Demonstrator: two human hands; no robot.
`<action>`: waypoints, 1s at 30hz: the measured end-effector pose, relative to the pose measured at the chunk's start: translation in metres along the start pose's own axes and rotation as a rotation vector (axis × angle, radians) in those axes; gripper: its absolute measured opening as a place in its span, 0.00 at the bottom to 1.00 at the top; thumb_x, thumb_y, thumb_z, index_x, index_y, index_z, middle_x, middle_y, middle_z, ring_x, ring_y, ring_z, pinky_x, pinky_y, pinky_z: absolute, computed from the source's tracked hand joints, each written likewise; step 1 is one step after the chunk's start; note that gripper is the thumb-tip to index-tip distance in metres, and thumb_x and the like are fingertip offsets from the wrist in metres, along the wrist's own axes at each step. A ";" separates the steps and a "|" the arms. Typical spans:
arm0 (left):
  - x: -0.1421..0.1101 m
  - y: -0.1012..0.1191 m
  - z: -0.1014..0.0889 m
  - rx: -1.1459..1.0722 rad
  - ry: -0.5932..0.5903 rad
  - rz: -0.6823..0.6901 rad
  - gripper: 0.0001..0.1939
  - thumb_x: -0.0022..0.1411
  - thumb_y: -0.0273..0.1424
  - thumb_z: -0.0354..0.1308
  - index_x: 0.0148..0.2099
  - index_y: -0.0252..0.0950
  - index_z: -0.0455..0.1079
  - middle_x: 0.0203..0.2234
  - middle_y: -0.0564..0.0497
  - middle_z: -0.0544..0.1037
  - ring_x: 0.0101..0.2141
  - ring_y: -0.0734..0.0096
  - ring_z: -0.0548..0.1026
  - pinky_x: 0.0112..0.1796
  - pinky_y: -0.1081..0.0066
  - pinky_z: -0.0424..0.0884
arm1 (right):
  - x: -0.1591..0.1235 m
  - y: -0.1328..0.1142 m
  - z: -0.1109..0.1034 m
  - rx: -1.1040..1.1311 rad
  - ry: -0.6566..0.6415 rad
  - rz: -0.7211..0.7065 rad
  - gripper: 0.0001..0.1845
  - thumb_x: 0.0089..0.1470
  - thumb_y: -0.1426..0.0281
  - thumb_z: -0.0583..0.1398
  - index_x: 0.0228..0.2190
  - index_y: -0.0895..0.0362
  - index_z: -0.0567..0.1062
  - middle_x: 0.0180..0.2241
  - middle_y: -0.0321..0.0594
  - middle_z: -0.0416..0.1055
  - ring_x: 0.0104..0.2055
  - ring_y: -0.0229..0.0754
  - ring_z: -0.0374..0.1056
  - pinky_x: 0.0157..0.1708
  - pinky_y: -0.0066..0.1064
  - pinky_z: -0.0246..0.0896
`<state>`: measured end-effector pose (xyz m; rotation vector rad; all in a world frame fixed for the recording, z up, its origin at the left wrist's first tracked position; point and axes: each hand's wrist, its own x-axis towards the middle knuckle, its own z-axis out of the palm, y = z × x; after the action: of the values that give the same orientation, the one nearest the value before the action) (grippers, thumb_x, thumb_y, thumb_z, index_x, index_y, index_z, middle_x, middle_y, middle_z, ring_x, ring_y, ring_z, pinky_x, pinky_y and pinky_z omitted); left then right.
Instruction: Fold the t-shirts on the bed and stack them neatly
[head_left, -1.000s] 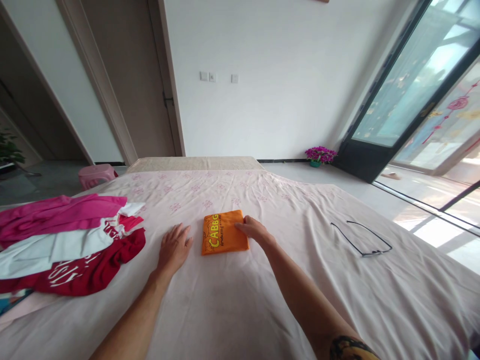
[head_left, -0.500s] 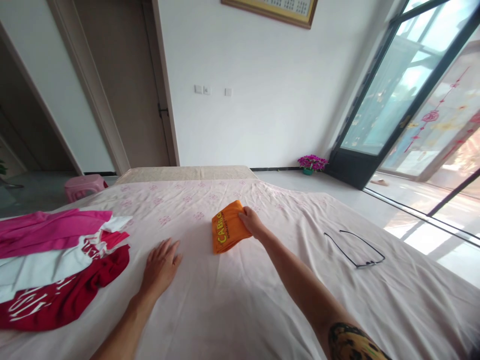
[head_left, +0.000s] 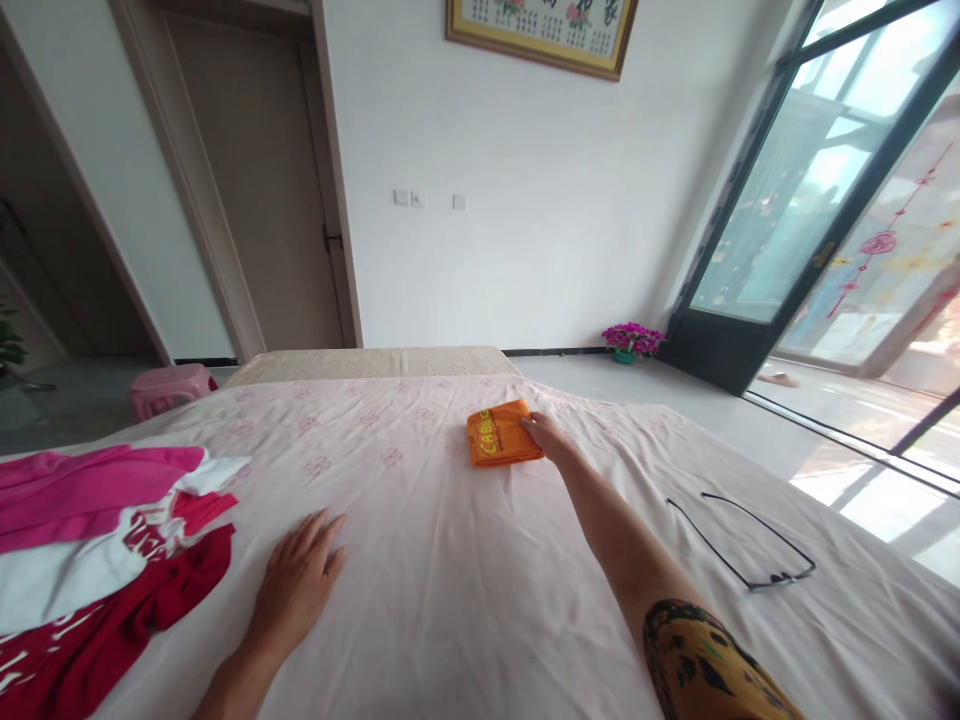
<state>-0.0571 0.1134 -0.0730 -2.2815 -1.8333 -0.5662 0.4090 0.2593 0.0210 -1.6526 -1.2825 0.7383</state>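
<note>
A folded orange T-shirt (head_left: pixel 501 438) with yellow lettering lies toward the far middle of the pale pink sheet (head_left: pixel 435 590). At its right edge is my right hand (head_left: pixel 541 434), the thumb on top and the other fingers hidden from sight. My left hand (head_left: pixel 298 575) rests on the sheet nearer to me, palm down with fingers stretched out, holding nothing. To its left lies a loose pile of clothes: a magenta garment (head_left: pixel 97 485), a white one (head_left: pixel 82 575) and a dark red one (head_left: pixel 142 625) with white lettering.
Black-framed glasses (head_left: pixel 772 583) lie on the sheet at the right, beside my right forearm. Past the sheet's far left edge stands a pink plastic stool (head_left: pixel 171 392). A pot of purple flowers (head_left: pixel 632 340) stands on the floor by the glass door (head_left: pixel 757 220).
My right hand and the orange T-shirt have moved right and farther away, and the shirt now lies flatter. My left hand has shifted slightly toward me. The view has tilted up.
</note>
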 end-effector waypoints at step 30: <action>0.002 0.000 -0.002 -0.019 0.024 0.032 0.25 0.68 0.38 0.44 0.59 0.35 0.71 0.60 0.41 0.70 0.60 0.54 0.67 0.59 0.53 0.63 | 0.014 0.017 -0.013 -0.720 0.204 0.079 0.26 0.64 0.61 0.49 0.57 0.60 0.67 0.57 0.59 0.66 0.61 0.57 0.59 0.59 0.50 0.51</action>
<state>-0.0573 0.1143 -0.0709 -2.3014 -1.7853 -0.6063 0.4314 0.2674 0.0126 -2.2857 -1.4274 0.1264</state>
